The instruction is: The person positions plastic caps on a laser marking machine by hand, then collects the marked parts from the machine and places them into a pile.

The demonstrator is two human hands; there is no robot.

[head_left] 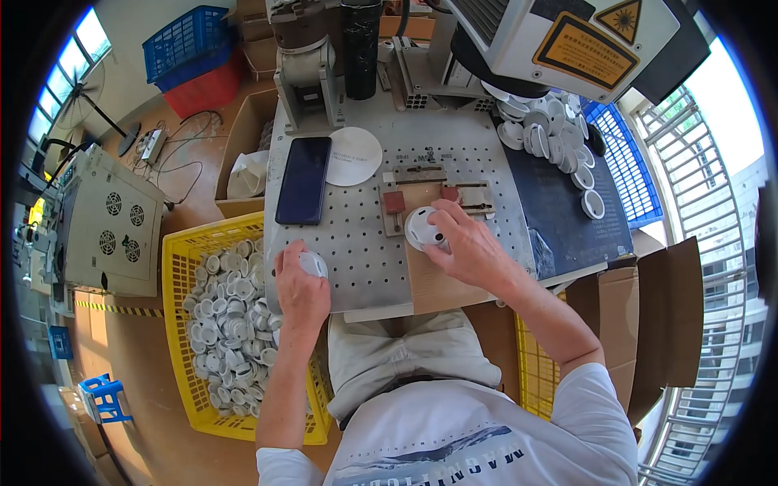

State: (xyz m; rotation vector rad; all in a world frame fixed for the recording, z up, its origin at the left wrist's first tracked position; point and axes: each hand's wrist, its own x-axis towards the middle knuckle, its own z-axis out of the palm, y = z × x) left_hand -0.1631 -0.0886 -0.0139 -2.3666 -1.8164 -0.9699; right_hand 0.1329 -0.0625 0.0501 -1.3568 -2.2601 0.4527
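Observation:
My right hand [466, 243] is closed on a round white plastic cap [419, 230] with dark slots, held at the near side of a metal fixture [415, 172]. Reddish-brown blocks [394, 202] sit on that fixture, and a strip of cardboard [438, 287] lies below the hand. At the front left of the perforated metal table [365, 243], my left hand [301, 285] has its fingers wrapped round another round white part [313, 264]. Part of each piece is hidden by the fingers.
A phone [304, 180] and a white disc [355, 156] lie on the table. Several white caps [551, 130] are piled on the dark board [567, 206]. A yellow basket [180, 356] of white parts stands left. A machine head [559, 32] with a warning label overhangs the table.

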